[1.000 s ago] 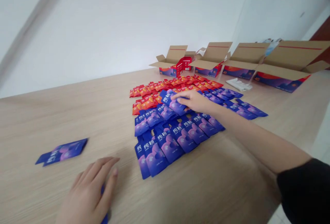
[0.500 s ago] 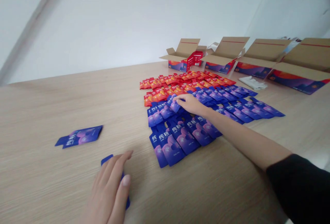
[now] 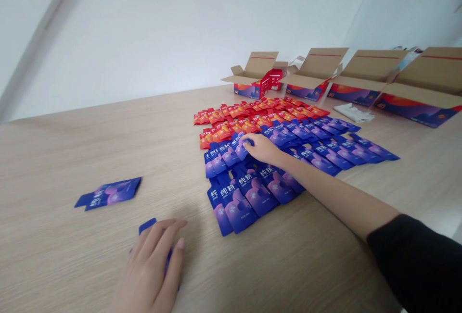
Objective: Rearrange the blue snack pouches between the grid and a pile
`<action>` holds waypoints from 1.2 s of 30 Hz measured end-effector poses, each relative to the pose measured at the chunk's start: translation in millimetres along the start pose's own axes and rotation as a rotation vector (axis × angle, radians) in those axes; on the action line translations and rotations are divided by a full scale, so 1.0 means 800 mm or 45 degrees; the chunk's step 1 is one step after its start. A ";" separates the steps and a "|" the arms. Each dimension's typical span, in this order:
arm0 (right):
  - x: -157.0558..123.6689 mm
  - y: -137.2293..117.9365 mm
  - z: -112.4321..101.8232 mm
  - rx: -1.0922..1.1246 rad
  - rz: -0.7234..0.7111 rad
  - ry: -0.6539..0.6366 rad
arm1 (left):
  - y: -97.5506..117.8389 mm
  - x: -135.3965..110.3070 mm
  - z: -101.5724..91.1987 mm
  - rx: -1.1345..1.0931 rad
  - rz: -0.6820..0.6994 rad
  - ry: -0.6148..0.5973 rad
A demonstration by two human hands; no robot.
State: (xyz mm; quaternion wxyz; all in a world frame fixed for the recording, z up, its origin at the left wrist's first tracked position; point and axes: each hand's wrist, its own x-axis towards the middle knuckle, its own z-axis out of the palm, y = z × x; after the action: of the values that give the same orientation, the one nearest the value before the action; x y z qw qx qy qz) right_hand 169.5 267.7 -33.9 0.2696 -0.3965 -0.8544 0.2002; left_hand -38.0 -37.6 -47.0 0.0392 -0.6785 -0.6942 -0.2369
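My right hand [image 3: 262, 148] reaches over the rows of blue sachets. Its thumb and forefinger are closed on the edge of a blue sachet [image 3: 238, 147] with pink and purple print, in the upper blue row. My left hand [image 3: 153, 260] rests low on the near side, fingers stretched and thumb apart, over another blue sachet [image 3: 147, 225] that it mostly covers. A separate blue sachet [image 3: 113, 194] lies flat to the left. Closest to my right forearm, a lower row of overlapping blue sachets [image 3: 249, 193] lies on the table.
Overlapping red-orange sachets [image 3: 249, 123] lie in rows behind the blue ones. Several open cardboard boxes [image 3: 249, 89] stand along the back and right of the wooden table [image 3: 90, 140]. A white cloth-like item [image 3: 353, 112] lies before the boxes. A wall rises behind.
The view has shifted slightly. My right hand stays at the same blue sachet, its fingers slightly more bent. My left hand's thumb has moved up a little beside the covered sachet.
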 end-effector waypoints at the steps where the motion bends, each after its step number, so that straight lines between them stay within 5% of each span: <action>1: 0.000 0.000 0.000 -0.006 0.004 0.002 | 0.000 0.000 0.002 0.008 0.002 -0.007; 13: 0.000 0.017 0.008 -0.226 0.004 0.118 | -0.005 0.000 0.010 0.087 0.006 -0.024; 25: -0.006 0.015 0.010 -0.272 -0.250 0.158 | -0.006 0.002 0.011 0.068 0.028 0.008; 36: -0.036 -0.005 -0.037 -0.114 -0.416 0.121 | -0.004 0.007 0.002 0.032 -0.129 -0.017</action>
State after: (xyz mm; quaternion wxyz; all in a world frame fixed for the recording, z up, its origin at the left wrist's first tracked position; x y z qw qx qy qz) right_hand 201.1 246.7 -16.9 0.3207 -0.2732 -0.9018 0.0967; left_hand -40.9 -31.9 -47.6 0.0312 -0.6435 -0.7309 -0.2253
